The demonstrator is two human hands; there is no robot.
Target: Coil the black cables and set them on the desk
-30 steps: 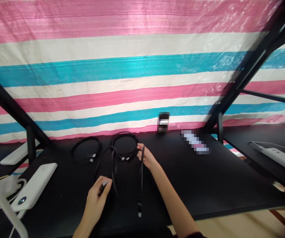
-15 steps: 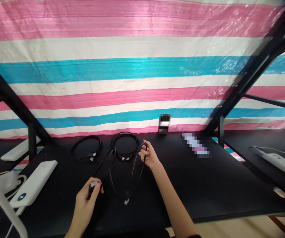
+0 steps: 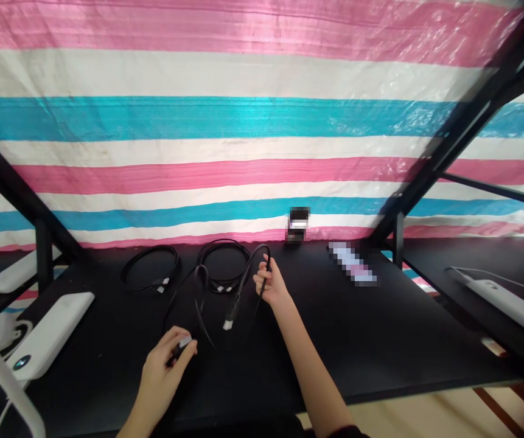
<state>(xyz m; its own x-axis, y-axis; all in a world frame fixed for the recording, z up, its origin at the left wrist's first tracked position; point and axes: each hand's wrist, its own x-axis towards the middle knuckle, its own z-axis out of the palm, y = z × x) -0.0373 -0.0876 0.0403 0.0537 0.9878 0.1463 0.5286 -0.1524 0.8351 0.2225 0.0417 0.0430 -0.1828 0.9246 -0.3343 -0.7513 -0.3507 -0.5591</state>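
My left hand (image 3: 165, 365) is closed on one silver-tipped connector of a black cable (image 3: 200, 304), low over the black table (image 3: 335, 359). My right hand (image 3: 271, 281) pinches the same kind of black cord, apparently the same cable, further back. From it hangs a loose plug (image 3: 228, 324) with a light metal end. Between the hands the cable loops loosely. Behind them lie two coiled black cables, one at the left (image 3: 151, 267) and one in the middle (image 3: 223, 266), their light connector tips facing forward.
White power banks lie at the left (image 3: 54, 334), far left (image 3: 17, 272) and right (image 3: 515, 307). A white curved tube (image 3: 10, 389) rises at the lower left. Two blurred-out items (image 3: 352, 264) (image 3: 298, 224) sit at the back. Black frame bars (image 3: 448, 134) slant upward before a striped sheet (image 3: 198, 115).
The loose plug has risen and swung away from me. My left hand has turned slightly, its connector now pointing more to the right. The whole view has shifted a little.
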